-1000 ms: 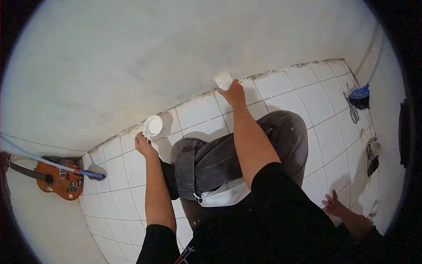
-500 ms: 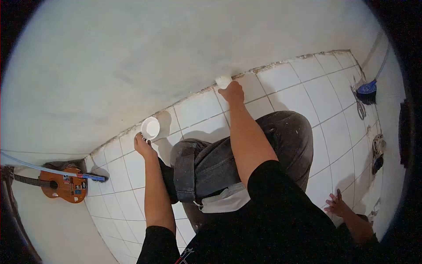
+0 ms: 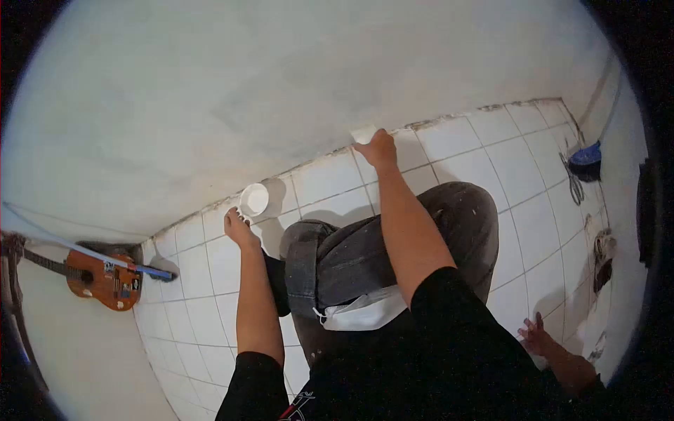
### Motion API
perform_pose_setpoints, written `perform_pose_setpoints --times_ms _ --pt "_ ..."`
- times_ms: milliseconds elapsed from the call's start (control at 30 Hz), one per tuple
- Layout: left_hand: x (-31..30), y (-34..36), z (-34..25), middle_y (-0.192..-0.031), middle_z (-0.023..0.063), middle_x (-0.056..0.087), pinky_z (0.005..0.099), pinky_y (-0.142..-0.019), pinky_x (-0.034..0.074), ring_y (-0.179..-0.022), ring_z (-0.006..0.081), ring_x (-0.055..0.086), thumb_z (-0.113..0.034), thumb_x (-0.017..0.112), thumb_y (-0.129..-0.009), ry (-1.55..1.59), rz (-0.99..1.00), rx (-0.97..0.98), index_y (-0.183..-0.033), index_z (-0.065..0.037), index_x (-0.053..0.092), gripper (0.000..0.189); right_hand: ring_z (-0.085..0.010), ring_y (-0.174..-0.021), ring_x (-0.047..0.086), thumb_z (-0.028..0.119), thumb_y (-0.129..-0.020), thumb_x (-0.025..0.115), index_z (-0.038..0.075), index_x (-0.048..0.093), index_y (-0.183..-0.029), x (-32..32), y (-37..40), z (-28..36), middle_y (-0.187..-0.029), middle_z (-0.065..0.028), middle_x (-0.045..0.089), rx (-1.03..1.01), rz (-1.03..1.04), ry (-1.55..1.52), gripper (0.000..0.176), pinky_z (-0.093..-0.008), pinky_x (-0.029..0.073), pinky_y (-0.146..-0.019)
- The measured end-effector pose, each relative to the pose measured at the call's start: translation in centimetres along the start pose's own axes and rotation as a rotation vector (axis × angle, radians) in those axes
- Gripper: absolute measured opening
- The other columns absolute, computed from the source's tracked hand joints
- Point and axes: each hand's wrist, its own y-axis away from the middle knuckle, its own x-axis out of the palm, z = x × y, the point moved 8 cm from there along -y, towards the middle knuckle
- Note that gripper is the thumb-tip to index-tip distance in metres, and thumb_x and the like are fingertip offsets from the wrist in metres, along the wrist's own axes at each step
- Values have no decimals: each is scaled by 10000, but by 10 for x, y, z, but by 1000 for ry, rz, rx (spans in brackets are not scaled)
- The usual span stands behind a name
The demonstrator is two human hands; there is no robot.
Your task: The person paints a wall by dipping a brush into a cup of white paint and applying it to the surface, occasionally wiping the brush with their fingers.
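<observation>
My left hand [image 3: 240, 228] has its fingers at the side of a small round white bowl [image 3: 254, 199], gripping it just above the floor tiles by the wall. Pale material shows inside the bowl. Farther right, my right hand [image 3: 380, 150] is closed around a flat white piece like a putty spreader [image 3: 363, 133]. That piece rests against the bottom of the wall [image 3: 302, 91], where it meets the tiles; its lower part is hidden by my fingers.
White tiles [image 3: 326, 179] cover the floor. A white face mask [image 3: 368, 310] lies in my lap. Left are a guitar [image 3: 105, 281] and a blue-headed broom [image 3: 158, 274]; another blue broom [image 3: 586, 158] leans right. Another person's hand [image 3: 537, 337] shows lower right.
The view has shifted slightly. My right hand has moved a little to the right, and the white piece now lies flatter against the wall. My left hand stays with the bowl.
</observation>
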Motion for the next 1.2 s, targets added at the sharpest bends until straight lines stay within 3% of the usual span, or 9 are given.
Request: perform_pose_setpoints --times_ms 133,300,433,533,600,667,800,900,1200 --pt "-2 -3 1 -839 -5 504 265 -644 380 -766 110 453 -301 582 -855 -18 4 19 -959 -86 601 240 -379 -1123 575 438 -597 815 -94 569 -1135 24 17 25 -1150 -268 607 -108 470 156 796 -428 480 -959" --pt "-6 -9 10 -839 -7 512 254 -605 386 -744 97 457 -273 583 -876 18 -67 9 -962 -85 608 208 -350 -1085 605 403 -578 828 75 587 -1166 24 76 103 -1134 -199 637 -484 486 298 715 -443 503 -903" --pt "-6 -13 18 -838 1 534 243 -585 373 -689 90 443 -197 588 -891 108 -121 -15 -962 -42 616 172 -364 -1018 630 343 -593 848 85 566 -1109 25 98 166 -1089 -161 652 -636 495 459 642 -462 520 -849" --pt "-8 -15 25 -850 20 563 262 -658 394 -742 111 470 -167 578 -903 149 -132 -61 -975 -6 616 180 -342 -873 660 284 -604 859 126 559 -1097 16 121 234 -970 -124 641 -1147 268 451 598 -462 536 -725" --pt "-7 -17 28 -851 28 563 279 -721 407 -799 126 485 -165 578 -906 143 -132 -74 -965 -3 613 177 -310 -890 652 265 -615 845 172 555 -1182 28 120 267 -999 -65 615 -1183 309 519 643 -471 498 -775" --pt "-11 -25 38 -844 31 562 287 -750 410 -811 133 491 -170 577 -905 165 -154 -76 -943 -2 610 175 -271 -893 656 242 -629 833 179 611 -1140 43 138 299 -988 -50 618 -1459 260 622 561 -466 453 -842" --pt "-11 -26 48 -844 37 567 285 -752 413 -811 138 491 -178 579 -902 141 -149 -91 -944 -2 623 186 -235 -905 656 181 -673 796 183 659 -1057 77 161 334 -1000 -48 628 -1585 281 743 408 -454 412 -890" --pt "-9 -26 48 -771 -11 505 235 -542 360 -637 79 426 -208 585 -892 171 -158 -61 -945 -43 626 178 -223 -933 650 140 -698 759 176 683 -990 113 170 328 -995 -62 634 -1613 309 1009 304 -438 426 -874" --pt "-8 -29 60 -745 -20 485 237 -536 356 -616 75 417 -220 578 -900 194 -164 -106 -953 -52 627 183 -243 -935 669 110 -753 674 144 704 -885 151 176 309 -1006 -72 657 -1665 256 1109 139 -443 458 -865"
